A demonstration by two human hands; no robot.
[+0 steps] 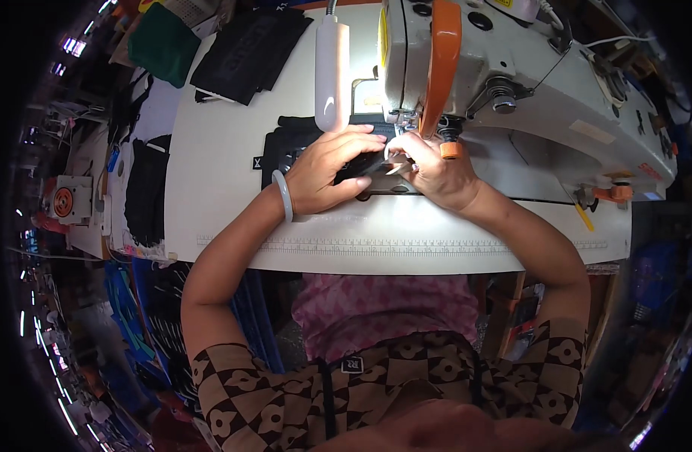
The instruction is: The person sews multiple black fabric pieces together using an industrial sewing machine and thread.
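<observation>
Both hands meet at the centre of the frame, just below the needle end of the sewing machine [512, 75]. Left hand [327, 172], with a pale bangle [285, 196] on its wrist, lies palm down with the fingers bent over the fabric [289, 147], gripping a fold of it against the table [225, 196]. Right hand [436, 172] is nearly closed, its fingertips pinched on the same fabric where it touches the left fingers; a small pale bit shows between them, and I cannot tell what it is. The fabric is black and spreads from under the hands to the left and up, beneath the machine's foot. A white lamp [332, 71] hangs just above the left hand. A printed ruler [361, 246] runs along the table's near edge. More black cloth [248, 49] sits at upper left, with a green piece [161, 41] beside it, and dark pieces [146, 192] lie at the left edge.
</observation>
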